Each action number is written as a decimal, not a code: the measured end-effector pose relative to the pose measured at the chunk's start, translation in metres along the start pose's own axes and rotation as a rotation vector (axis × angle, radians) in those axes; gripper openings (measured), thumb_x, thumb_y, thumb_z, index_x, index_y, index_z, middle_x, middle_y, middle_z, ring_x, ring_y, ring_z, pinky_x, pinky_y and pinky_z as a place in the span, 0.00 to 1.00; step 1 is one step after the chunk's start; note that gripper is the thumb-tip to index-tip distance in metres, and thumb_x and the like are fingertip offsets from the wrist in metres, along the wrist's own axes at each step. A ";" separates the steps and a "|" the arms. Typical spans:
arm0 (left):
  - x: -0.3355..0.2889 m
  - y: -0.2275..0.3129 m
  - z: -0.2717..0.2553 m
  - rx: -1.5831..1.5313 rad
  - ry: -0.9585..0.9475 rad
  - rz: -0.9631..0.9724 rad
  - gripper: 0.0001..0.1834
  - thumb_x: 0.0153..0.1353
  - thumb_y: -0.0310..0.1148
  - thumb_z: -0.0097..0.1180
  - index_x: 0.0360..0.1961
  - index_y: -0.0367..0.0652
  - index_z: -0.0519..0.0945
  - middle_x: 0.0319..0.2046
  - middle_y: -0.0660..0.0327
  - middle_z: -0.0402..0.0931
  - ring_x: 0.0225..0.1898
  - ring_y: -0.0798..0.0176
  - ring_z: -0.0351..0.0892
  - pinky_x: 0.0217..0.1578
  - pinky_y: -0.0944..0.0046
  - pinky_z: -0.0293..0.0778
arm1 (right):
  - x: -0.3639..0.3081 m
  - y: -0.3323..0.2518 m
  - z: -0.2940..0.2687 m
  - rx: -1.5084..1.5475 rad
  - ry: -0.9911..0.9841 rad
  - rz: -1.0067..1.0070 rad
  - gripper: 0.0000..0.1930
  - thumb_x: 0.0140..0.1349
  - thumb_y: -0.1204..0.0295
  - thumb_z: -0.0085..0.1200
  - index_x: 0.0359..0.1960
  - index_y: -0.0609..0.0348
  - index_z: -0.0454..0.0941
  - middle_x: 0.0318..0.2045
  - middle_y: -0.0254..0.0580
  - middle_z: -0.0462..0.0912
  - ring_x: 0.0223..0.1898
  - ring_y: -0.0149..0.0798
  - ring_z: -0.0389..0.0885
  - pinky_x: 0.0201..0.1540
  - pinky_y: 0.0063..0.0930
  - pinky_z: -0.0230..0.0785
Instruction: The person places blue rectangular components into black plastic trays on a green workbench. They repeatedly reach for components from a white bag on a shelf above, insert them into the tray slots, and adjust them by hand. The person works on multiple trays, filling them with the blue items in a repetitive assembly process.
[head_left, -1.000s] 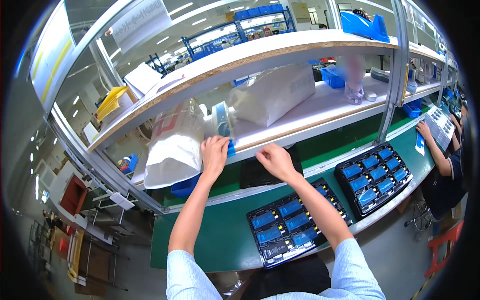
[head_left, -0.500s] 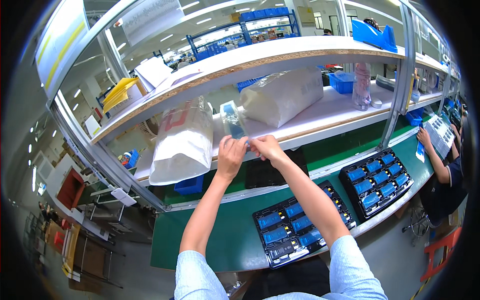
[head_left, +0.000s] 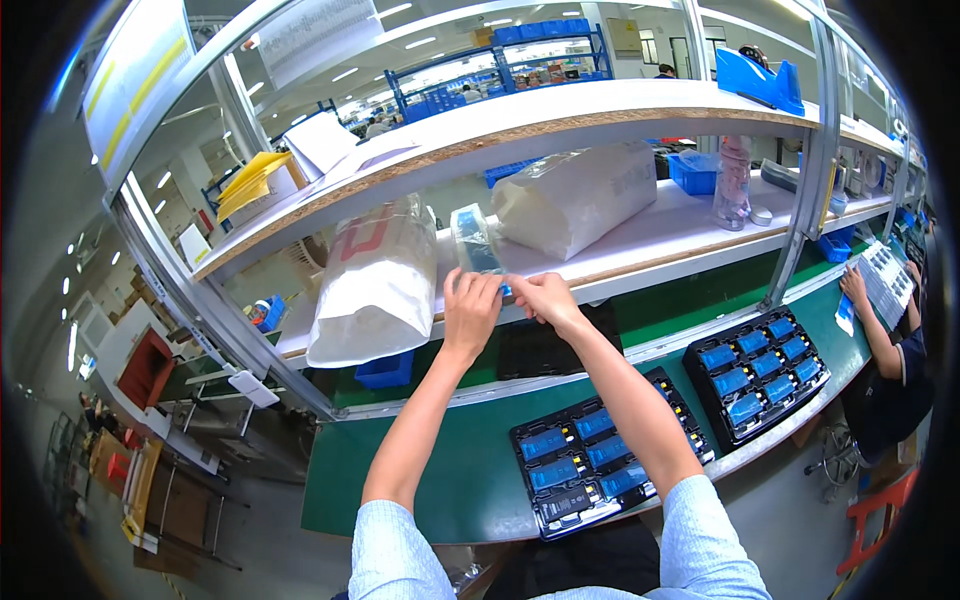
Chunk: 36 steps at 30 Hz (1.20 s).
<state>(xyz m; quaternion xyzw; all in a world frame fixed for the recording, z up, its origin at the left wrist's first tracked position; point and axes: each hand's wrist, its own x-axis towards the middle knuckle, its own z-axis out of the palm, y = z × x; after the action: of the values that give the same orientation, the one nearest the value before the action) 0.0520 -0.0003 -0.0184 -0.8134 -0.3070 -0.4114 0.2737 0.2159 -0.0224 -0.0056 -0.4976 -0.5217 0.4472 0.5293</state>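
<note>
A bundle of clear plastic film strips with blue parts (head_left: 473, 238) lies on the lower shelf between two white bags. My left hand (head_left: 471, 312) is closed over its near end at the shelf's front edge, fingertips pressed on the film. Beside it, my right hand (head_left: 545, 300) pinches at a small blue bit (head_left: 506, 289) on the same end, thumb and forefinger together. Below my right forearm, a black tray (head_left: 548, 505) holds several blue-covered flat battery-like packs; one pack in the near corner (head_left: 567, 503) is black. Part of this tray is hidden by the forearm.
White bags (head_left: 372, 285) (head_left: 585, 195) flank the film on the shelf. A second black tray (head_left: 737, 430) of blue packs lies right on the green bench (head_left: 420, 460). A blue bin (head_left: 385, 370) sits under the shelf. Another person's hand (head_left: 855, 287) works at far right.
My view has shifted slightly. Both hands stay at the film's near end, the right thumb and forefinger drawn a little apart from the left fingers. The person at right has moved a hand slightly.
</note>
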 end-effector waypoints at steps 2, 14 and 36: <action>-0.002 0.001 -0.002 -0.046 -0.029 -0.032 0.17 0.52 0.31 0.63 0.44 0.42 0.76 0.41 0.59 0.78 0.47 0.57 0.74 0.58 0.49 0.60 | 0.005 -0.005 0.002 -0.047 -0.017 -0.079 0.14 0.55 0.64 0.59 0.20 0.61 0.77 0.17 0.32 0.76 0.15 0.25 0.69 0.15 0.22 0.59; -0.003 -0.021 0.013 -0.168 0.003 -0.464 0.18 0.47 0.29 0.64 0.42 0.44 0.78 0.39 0.57 0.78 0.47 0.51 0.74 0.51 0.54 0.65 | 0.003 -0.006 -0.003 0.352 -0.126 0.124 0.13 0.57 0.63 0.56 0.25 0.61 0.78 0.19 0.31 0.72 0.16 0.24 0.67 0.15 0.19 0.53; 0.016 0.004 -0.019 -0.391 -0.446 -0.049 0.33 0.43 0.13 0.46 0.54 0.46 0.75 0.58 0.60 0.70 0.56 0.50 0.65 0.59 0.53 0.58 | -0.058 0.054 -0.028 0.221 -0.016 0.085 0.09 0.60 0.68 0.56 0.29 0.62 0.78 0.24 0.33 0.76 0.22 0.25 0.74 0.21 0.18 0.65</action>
<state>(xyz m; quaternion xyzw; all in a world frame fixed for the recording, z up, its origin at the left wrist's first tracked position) 0.0532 -0.0117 0.0042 -0.9134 -0.2940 -0.2802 0.0276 0.2430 -0.0761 -0.0646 -0.4544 -0.4517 0.5280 0.5574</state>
